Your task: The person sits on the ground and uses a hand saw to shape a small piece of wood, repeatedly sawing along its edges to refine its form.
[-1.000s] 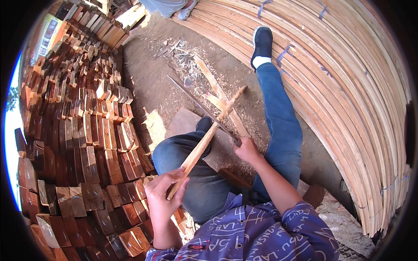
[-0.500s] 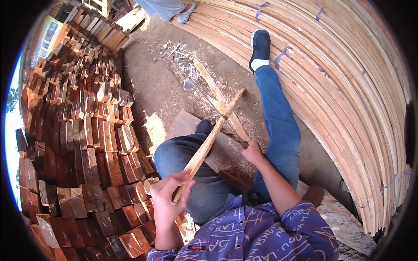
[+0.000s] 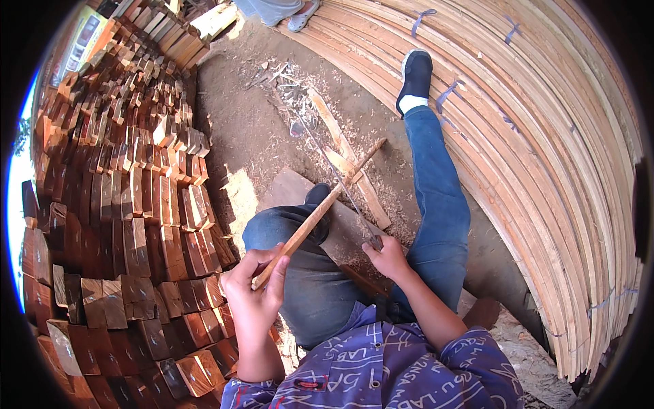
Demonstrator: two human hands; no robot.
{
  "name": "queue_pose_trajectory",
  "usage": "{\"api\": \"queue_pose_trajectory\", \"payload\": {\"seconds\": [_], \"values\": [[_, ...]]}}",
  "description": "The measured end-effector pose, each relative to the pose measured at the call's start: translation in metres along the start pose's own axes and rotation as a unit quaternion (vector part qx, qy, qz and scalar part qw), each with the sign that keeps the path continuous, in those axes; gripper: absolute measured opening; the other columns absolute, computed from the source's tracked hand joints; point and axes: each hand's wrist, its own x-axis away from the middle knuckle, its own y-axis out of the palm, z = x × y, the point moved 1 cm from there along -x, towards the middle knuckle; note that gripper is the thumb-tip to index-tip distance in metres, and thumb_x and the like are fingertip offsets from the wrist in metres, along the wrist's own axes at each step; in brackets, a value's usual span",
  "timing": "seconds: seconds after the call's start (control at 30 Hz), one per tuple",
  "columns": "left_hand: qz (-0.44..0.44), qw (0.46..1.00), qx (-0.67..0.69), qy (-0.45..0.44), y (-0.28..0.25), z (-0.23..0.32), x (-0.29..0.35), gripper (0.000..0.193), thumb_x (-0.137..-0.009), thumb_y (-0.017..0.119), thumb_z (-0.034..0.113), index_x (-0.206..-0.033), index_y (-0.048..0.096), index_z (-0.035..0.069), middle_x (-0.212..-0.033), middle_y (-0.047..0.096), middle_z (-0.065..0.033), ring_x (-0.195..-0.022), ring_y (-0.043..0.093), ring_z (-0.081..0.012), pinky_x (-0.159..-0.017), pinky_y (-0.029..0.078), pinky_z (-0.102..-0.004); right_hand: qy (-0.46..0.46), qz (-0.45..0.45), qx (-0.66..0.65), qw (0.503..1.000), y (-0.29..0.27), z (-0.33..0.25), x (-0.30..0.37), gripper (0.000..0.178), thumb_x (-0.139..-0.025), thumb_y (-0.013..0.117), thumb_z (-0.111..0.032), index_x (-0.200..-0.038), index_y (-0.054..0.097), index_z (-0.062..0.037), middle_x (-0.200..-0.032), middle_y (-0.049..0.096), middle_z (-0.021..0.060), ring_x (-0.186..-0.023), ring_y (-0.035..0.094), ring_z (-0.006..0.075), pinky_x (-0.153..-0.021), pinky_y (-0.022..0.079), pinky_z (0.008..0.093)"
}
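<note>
My left hand (image 3: 255, 281) is closed around the near end of a long, tapered wooden stick (image 3: 310, 223). The stick slants up and away to the right over my bent knee. In my right hand (image 3: 388, 257) is the handle of a long blade (image 3: 351, 199), seen nearly edge-on, so its exact kind is unclear. The blade points away to the left and crosses the stick near its far part; whether they touch I cannot tell. Below them, flat wood strips (image 3: 332, 126) lie on the ground among shavings.
Stacked wood blocks (image 3: 129, 238) rise along the left. Bundles of long wooden strips (image 3: 518, 136), tied with purple bands, curve along the right. A board (image 3: 286, 191) lies under my left foot. Another person's foot (image 3: 303, 17) shows at the top. Shavings (image 3: 296, 95) litter the dirt.
My left hand has come slightly nearer and to the left, and the stick has turned so a narrower side shows. My right hand and blade have shifted slightly toward me.
</note>
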Motion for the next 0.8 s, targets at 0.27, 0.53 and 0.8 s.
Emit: {"api": "queue_pose_trajectory", "payload": {"seconds": [0.27, 0.53, 0.8], "values": [[-0.013, 0.923, 0.375, -0.084, -0.011, -0.032, -0.026, 0.014, -0.088, 0.059, 0.005, -0.102, 0.06, 0.003, -0.123, 0.063, -0.0201, -0.122, 0.056, -0.0282, -0.103, 0.044, -0.0426, -0.038, 0.008, -0.059, 0.998, -0.013, 0.007, 0.02, 0.033, -0.081, 0.078, -0.027, -0.088, 0.063, 0.0013, -0.073, 0.065, 0.0128, -0.068, 0.065, 0.0249, -0.066, 0.05, 0.0381], [0.032, 0.733, 0.665, -0.141, 0.002, -0.033, -0.009, 0.02, -0.079, 0.062, -0.001, -0.085, 0.048, 0.012, -0.132, 0.056, -0.0202, -0.141, 0.037, -0.0344, -0.117, 0.03, -0.0539, -0.053, -0.016, -0.103, 0.993, -0.014, -0.015, 0.036, 0.033, -0.081, 0.078, -0.028, -0.091, 0.062, -0.0006, -0.073, 0.064, 0.01, -0.069, 0.062, 0.017, -0.066, 0.049, 0.0337], [-0.006, 0.81, 0.585, -0.047, 0.021, -0.036, 0.01, 0.024, -0.069, 0.058, 0.0, -0.08, 0.042, 0.013, -0.122, 0.059, -0.0174, -0.145, 0.03, -0.0403, -0.119, 0.018, -0.0552, -0.128, -0.059, -0.084, 0.986, -0.004, -0.055, 0.045, 0.032, -0.082, 0.077, -0.028, -0.089, 0.061, -0.0008, -0.076, 0.066, 0.0132, -0.071, 0.065, 0.0198, -0.066, 0.049, 0.0349]]}}
